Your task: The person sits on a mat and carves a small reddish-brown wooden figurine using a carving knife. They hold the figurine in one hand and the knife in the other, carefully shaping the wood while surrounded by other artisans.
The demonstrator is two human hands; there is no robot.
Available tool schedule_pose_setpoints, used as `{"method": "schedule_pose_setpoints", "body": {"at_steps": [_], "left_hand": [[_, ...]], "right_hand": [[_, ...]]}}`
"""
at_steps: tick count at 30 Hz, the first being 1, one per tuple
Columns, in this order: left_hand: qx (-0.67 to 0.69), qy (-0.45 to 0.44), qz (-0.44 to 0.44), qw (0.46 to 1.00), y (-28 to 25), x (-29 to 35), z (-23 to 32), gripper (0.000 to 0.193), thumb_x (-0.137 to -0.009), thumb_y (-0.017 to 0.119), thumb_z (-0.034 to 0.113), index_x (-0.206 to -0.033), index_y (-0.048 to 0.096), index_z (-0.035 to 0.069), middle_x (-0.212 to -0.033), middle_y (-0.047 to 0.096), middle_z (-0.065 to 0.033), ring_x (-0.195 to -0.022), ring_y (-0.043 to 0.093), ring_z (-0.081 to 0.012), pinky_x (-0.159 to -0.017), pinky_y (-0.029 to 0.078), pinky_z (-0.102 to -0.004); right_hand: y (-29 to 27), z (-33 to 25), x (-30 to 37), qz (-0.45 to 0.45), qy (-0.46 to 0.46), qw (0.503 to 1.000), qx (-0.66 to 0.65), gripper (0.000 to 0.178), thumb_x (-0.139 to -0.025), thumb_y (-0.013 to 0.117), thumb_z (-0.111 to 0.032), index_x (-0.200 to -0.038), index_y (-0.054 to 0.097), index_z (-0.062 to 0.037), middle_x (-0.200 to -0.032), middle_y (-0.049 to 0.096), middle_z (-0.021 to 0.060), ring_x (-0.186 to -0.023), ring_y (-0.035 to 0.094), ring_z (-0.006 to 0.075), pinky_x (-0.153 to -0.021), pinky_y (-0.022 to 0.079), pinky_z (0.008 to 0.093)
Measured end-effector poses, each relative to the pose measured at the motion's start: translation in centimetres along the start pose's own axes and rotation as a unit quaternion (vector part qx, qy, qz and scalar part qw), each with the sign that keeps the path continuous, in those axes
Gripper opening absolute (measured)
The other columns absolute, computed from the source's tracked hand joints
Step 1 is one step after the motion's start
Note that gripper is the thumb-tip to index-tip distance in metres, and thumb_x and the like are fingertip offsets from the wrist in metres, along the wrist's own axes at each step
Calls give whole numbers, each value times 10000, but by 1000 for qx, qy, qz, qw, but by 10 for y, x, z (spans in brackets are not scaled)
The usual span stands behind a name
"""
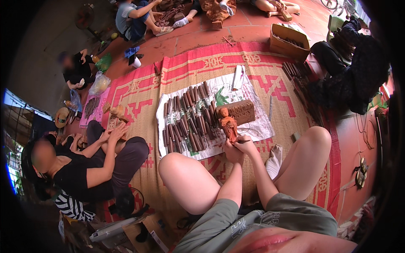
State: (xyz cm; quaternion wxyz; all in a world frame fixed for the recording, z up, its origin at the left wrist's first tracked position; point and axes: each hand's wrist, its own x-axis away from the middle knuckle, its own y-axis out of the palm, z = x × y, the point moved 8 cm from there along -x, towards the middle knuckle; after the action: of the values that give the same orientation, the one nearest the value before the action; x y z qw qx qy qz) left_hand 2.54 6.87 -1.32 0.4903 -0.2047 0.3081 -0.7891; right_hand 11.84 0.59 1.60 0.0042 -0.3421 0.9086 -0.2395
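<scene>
In the head view, the left hand [233, 153] grasps the base of a reddish-brown carved figurine [228, 126], which is standing a little tilted over the near edge of the white sheet [262, 124]. The right hand [246, 145] is close beside it with bent fingers and seems to hold a thin dark tool [243, 141]; its tip is hard to make out, so I cannot tell whether it touches the wood. The fingers cover the lowest part of the figurine, and the figurine hides one end of the carved block [239, 111] lying on the sheet. Many dark-handled tools [185, 122] fill the left half of the sheet, almost to its edge. Open room is on the sheet's right part, and further right on the woven mat [282, 114]. The left knee [179, 166] rises at the sheet's near left corner. Far beyond the sheet, other people [135, 19] are cut off by the upper border.
</scene>
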Motion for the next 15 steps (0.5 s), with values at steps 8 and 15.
{"method": "schedule_pose_setpoints", "body": {"at_steps": [8,15], "left_hand": [[1,-3,0,1000,-1,2,2,547,-777,623,334,-1224,442,76,-1169,490,-150,-1069,523,-354,-816,466,-453],[7,-12,0,1000,-3,0,1,586,-760,634,367,-1234,441,81,-1164,499,-150,-1069,528,-351,-824,463,-458]], "right_hand": [[-2,5,-1,52,-6,999,-10,183,-705,636,-147,-785,683,10,-665,644,166,-628,649,250,-637,514,333],[-2,1,-3,75,-30,997,-20,177,-710,634,-128,-786,675,26,-640,634,154,-577,619,209,-586,497,326]]}}
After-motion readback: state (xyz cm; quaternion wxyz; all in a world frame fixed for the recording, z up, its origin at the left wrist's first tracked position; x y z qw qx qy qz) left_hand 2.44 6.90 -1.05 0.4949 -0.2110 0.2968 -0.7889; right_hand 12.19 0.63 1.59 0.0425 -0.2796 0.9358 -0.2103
